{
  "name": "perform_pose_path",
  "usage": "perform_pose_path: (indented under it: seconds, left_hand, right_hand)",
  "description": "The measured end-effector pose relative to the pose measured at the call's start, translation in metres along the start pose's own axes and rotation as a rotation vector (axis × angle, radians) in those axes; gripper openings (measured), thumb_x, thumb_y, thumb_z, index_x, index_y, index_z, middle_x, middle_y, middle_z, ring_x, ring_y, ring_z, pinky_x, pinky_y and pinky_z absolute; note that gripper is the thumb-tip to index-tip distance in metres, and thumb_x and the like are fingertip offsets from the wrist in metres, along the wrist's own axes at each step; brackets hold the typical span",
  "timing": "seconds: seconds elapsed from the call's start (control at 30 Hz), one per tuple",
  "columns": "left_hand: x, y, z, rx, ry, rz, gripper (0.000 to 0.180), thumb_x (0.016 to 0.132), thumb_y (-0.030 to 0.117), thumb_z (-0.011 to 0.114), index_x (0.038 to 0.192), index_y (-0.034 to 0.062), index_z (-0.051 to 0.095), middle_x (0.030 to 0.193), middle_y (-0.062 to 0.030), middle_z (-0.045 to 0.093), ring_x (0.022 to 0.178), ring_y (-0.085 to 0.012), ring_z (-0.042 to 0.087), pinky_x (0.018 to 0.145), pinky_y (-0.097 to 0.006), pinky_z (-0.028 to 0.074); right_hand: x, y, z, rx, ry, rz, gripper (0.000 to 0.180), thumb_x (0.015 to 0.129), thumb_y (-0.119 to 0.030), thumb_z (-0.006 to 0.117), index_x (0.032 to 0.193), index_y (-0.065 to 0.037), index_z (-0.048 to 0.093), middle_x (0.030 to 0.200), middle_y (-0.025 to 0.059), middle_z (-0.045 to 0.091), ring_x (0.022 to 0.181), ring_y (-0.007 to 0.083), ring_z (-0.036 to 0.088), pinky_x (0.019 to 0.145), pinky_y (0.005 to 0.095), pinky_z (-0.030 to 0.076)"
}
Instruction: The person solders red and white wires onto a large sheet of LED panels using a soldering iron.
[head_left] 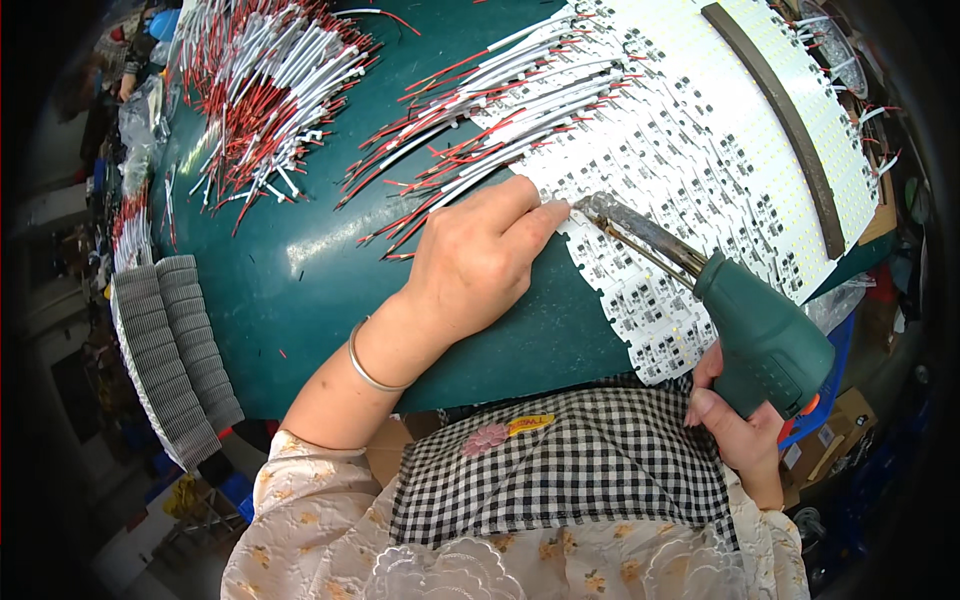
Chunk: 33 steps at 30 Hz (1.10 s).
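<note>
My right hand (pixel 738 432) is wrapped round the handle of a green soldering gun (pixel 765 330). The gun's dark metal tip points left and meets the fingertips of my left hand (pixel 480 255). These fingers are pinched together at the near left edge of a white sheet of circuit boards (pixel 650 320); whatever lies between them is hidden. Just beyond that hand, rows of red and white wires (pixel 500 125) lie with their right ends over the boards. The sheet carries small dark components in rows.
A large pile of red and white wires (pixel 270 90) covers the far left of the green table (pixel 270 330). Grey ribbed strips (pixel 170 340) line its left edge. A curved dark bar (pixel 785 120) rests across the boards at right. Cardboard boxes (pixel 830 440) stand below right.
</note>
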<state>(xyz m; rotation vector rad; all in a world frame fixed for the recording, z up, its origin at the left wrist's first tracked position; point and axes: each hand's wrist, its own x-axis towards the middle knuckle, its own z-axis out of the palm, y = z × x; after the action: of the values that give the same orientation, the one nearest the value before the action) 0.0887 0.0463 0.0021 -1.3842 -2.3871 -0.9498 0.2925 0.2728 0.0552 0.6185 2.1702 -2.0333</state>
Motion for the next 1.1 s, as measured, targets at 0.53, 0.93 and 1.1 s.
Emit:
perform_pose_path:
  seconds: [0.53,0.93,1.1]
  left_hand:
    - [0.001,0.0,-0.002,0.024,-0.006,0.013,0.038,0.064,-0.01,0.065,0.097,0.0066,0.068,0.075,-0.0062,0.06,0.06,-0.0216,0.061,0.049,-0.033,0.049]
    - [0.003,-0.038,-0.077,0.221,0.184,-0.356,0.017,0.071,-0.001,0.074,0.088,0.0042,0.071,0.079,-0.011,0.067,0.07,-0.0277,0.064,0.063,-0.036,0.052]
    - [0.006,-0.106,-0.096,0.545,0.251,-0.38,0.033,0.069,0.013,0.08,0.1,0.0059,0.07,0.095,-0.0112,0.061,0.091,-0.0305,0.056,0.078,-0.04,0.047]
  right_hand:
    - [0.007,-0.014,-0.002,0.292,0.004,0.024,0.061,0.077,0.003,0.066,0.132,0.012,0.04,0.12,0.0236,0.054,0.063,0.0147,0.054,0.051,0.026,0.051]
    - [0.022,-0.018,-0.016,0.291,0.114,-0.149,0.066,0.076,-0.013,0.069,0.127,0.014,0.039,0.069,0.0105,0.052,0.044,0.0156,0.052,0.039,0.0276,0.047]
    - [0.033,-0.023,-0.008,0.335,0.059,-0.189,0.063,0.076,-0.006,0.064,0.128,0.016,0.037,0.067,0.0125,0.052,0.045,0.0162,0.051,0.042,0.0284,0.048]
